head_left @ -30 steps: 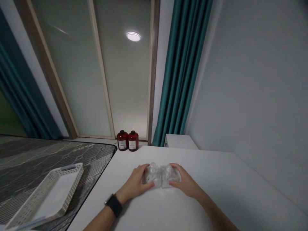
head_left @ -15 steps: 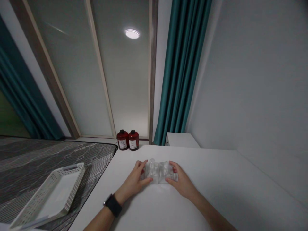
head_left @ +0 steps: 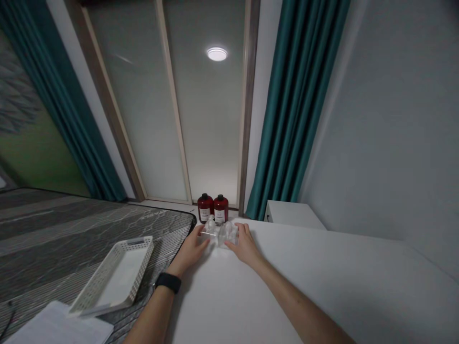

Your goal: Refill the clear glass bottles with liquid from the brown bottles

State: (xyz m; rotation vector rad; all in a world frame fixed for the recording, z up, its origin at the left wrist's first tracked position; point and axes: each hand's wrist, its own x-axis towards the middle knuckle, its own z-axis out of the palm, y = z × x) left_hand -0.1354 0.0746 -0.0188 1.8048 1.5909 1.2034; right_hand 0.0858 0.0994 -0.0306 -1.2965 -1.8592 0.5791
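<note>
Two small clear containers, glass or plastic, stand side by side at the far edge of the white table (head_left: pixel 272 286). Around the left clear container (head_left: pixel 211 228), with a rounded knob-like top, my left hand (head_left: pixel 191 248) curls its thumb and fingers. The right clear container (head_left: pixel 228 232) is gripped at its outer side by my right hand (head_left: pixel 245 244). What lies inside the containers is too blurred to tell. Directly behind them are two dark red bottles, the left red bottle (head_left: pixel 204 208) and the right red bottle (head_left: pixel 221 208), with black caps and white labels.
On a grey patterned mattress (head_left: pixel 71 239) to the left lies a white perforated basket (head_left: pixel 141 277). White paper (head_left: pixel 60 325) is in front of it. A low white cabinet (head_left: pixel 294 215) stands beyond the table, near teal curtains (head_left: pixel 294 110) and the right wall.
Both hands have pushed the two clear containers forward across the table, up to the red bottles. My view has turned left, bringing the paper into sight.
</note>
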